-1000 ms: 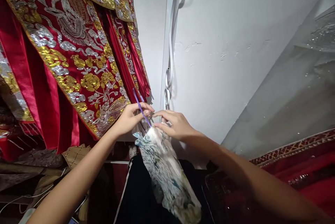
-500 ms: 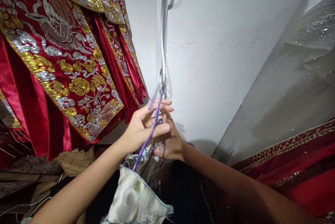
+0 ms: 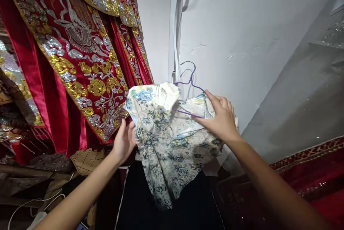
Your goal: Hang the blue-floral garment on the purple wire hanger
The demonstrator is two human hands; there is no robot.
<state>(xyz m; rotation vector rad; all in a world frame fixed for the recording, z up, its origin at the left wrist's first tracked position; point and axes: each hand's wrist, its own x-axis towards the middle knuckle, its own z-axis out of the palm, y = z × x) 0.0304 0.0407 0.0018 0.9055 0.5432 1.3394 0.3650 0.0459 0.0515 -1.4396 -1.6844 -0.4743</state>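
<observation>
A pale floral top (image 3: 185, 151) in white, blue and yellow hangs in front of me, its lower end narrowing over the dark area below. Through its neck opening runs a purple wire hanger (image 3: 191, 79), hook upward against the wall. My right hand (image 3: 221, 119) is closed on the top's right shoulder and that end of the hanger. Beside the top's left edge is my left hand (image 3: 125, 142), thumb raised and fingers loosely apart; some fingertips are at or behind the cloth. The hanger's left end is covered by fabric.
Red costumes embroidered in gold and silver (image 3: 88, 68) hang at the left. A white strip (image 3: 176, 25) runs down the white wall (image 3: 223, 18) ahead. Translucent plastic (image 3: 301, 115) covers the right side, above red fabric (image 3: 317, 172). White cables (image 3: 40, 199) lie lower left.
The hands were close together around the purple hanger wire, the top hanging low. Now they are apart at either side of the top, which is raised and spread. The view has shifted slightly.
</observation>
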